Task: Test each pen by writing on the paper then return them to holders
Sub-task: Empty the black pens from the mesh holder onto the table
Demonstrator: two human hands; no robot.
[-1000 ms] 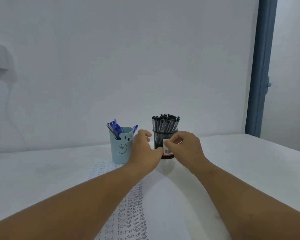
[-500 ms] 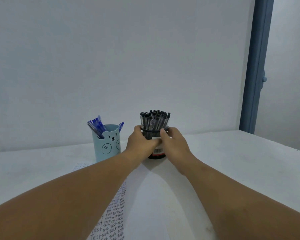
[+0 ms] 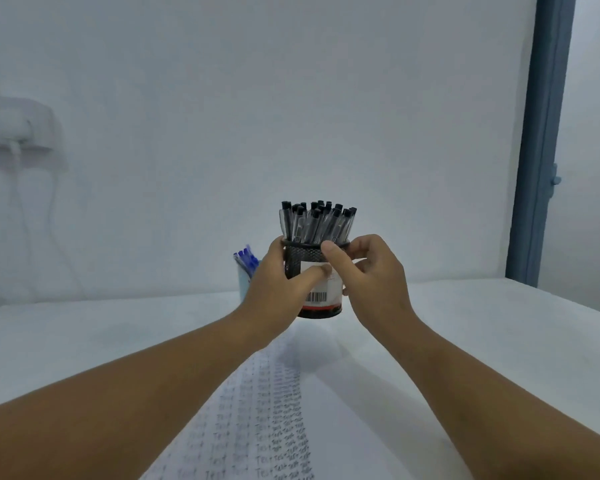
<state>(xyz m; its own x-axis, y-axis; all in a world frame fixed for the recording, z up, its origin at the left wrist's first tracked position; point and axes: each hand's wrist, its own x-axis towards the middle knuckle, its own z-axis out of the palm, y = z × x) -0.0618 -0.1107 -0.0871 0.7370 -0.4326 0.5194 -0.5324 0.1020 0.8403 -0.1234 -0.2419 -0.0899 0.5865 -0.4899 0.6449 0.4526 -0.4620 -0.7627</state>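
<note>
At the centre of the view, the left hand (image 3: pixel 278 289) curled around the left side of the black mesh holder (image 3: pixel 314 261), its thumb laid across the white barcode label (image 3: pixel 321 289). The right hand (image 3: pixel 371 282) gripped the holder from three o'clock, thumb tip pressed on the mesh just under the rim. Whether the holder's base touched the table (image 3: pixel 482 341) could not be told. Its long axis stood upright, and the black pens (image 3: pixel 317 221) packed inside pointed toward twelve o'clock, caps up, fanning slightly. At nine o'clock, partly hidden behind the left hand, stood the light blue holder (image 3: pixel 243 285) with blue pens (image 3: pixel 246 259) leaning toward eleven o'clock. Toward six o'clock lay the paper (image 3: pixel 260 420), covered in rows of handwritten "Test". Beyond the white table rose a plain pale wall (image 3: pixel 291 98), with a blue door frame (image 3: pixel 541 133) at two o'clock.
</note>
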